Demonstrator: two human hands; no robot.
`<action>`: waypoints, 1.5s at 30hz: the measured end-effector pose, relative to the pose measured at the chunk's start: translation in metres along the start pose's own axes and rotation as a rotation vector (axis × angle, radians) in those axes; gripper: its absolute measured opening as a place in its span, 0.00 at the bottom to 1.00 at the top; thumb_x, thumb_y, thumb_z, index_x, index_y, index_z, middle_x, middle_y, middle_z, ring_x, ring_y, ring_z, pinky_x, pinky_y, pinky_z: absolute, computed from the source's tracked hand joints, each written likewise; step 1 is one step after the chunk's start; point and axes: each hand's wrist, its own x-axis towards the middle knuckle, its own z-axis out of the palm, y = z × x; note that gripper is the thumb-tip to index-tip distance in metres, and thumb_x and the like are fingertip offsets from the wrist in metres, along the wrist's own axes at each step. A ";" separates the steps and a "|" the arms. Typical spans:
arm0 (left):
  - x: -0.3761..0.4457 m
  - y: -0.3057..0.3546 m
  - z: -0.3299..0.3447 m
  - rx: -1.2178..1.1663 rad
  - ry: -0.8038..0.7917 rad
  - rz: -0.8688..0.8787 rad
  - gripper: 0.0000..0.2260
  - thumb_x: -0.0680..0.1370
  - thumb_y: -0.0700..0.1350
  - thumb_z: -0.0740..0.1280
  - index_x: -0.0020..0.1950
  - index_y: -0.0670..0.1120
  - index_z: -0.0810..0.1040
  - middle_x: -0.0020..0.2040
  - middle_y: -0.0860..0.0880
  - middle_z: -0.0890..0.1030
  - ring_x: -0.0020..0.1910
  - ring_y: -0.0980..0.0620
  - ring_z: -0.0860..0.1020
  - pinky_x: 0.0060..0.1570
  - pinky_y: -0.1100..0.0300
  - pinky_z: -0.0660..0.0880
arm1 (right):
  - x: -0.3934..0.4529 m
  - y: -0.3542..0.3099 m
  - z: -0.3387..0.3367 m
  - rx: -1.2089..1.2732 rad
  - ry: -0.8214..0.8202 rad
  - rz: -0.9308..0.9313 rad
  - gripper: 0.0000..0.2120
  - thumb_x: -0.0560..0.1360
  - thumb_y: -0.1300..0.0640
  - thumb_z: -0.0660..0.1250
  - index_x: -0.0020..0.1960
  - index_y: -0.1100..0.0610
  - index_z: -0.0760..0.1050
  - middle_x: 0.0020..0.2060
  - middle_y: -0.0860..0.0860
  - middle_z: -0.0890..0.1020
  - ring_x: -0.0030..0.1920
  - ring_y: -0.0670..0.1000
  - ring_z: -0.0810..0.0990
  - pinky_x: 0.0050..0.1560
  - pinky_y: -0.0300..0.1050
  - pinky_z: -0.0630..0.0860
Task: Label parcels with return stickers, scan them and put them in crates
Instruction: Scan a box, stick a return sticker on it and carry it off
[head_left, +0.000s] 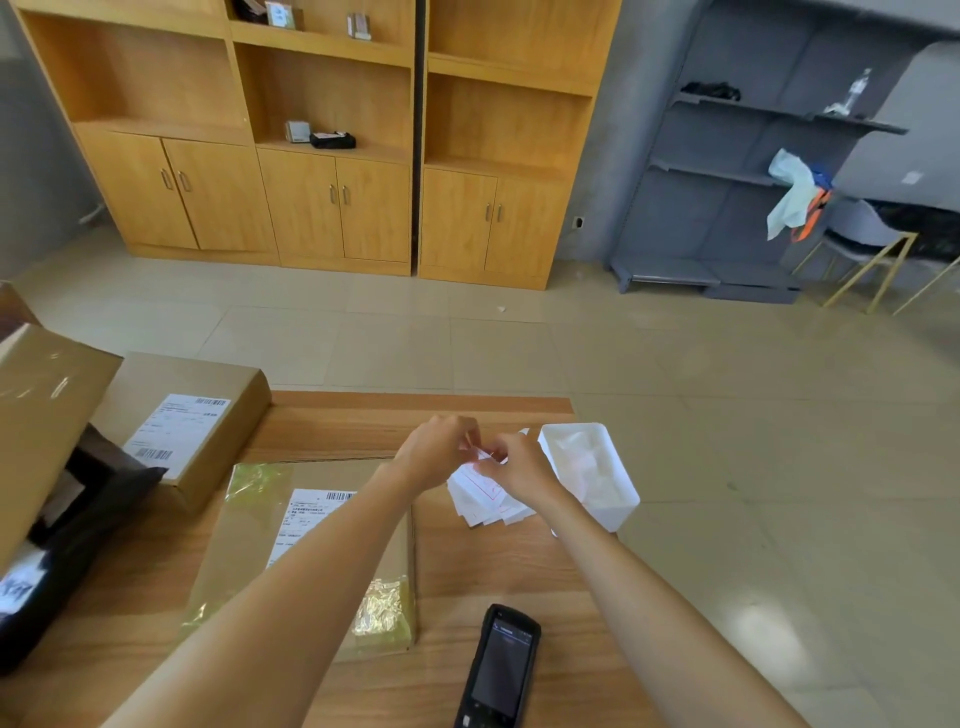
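Note:
Above the far side of the wooden table (519, 566), my left hand (439, 449) and my right hand (514, 465) meet and together pinch a small white sticker with red print (480, 452). Under them lies a loose pile of white sticker sheets (483, 499). A flat cardboard parcel (249, 540) with a white shipping label and yellowish tape lies under my left forearm. Near the table's front edge lies a black handheld scanner (501, 667), screen up.
A white plastic tub (597, 470) holding crumpled backing paper stands right of the stickers. A second labelled cardboard box (182, 421) sits at the back left. A large open carton (41, 415) and a black bag (67, 530) fill the left edge. Wooden cabinets stand across the tiled floor.

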 end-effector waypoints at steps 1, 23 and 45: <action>0.001 -0.001 0.000 0.008 -0.001 -0.006 0.06 0.78 0.42 0.67 0.53 0.43 0.78 0.53 0.46 0.83 0.51 0.47 0.79 0.44 0.59 0.70 | 0.001 0.000 0.000 0.002 -0.002 -0.003 0.05 0.75 0.56 0.68 0.42 0.51 0.72 0.40 0.47 0.78 0.45 0.51 0.79 0.46 0.47 0.73; 0.023 -0.011 0.003 0.144 -0.010 -0.116 0.07 0.80 0.45 0.62 0.57 0.47 0.76 0.56 0.47 0.81 0.54 0.45 0.78 0.47 0.55 0.70 | 0.014 -0.005 -0.007 0.512 -0.128 0.233 0.14 0.80 0.57 0.52 0.47 0.59 0.76 0.38 0.51 0.81 0.39 0.48 0.79 0.50 0.44 0.76; 0.021 -0.020 -0.001 -0.348 0.022 -0.219 0.07 0.77 0.40 0.69 0.51 0.37 0.79 0.48 0.44 0.81 0.47 0.51 0.76 0.41 0.62 0.70 | 0.014 0.000 0.006 0.581 0.018 0.069 0.07 0.73 0.62 0.71 0.51 0.57 0.81 0.40 0.43 0.81 0.43 0.41 0.79 0.37 0.27 0.69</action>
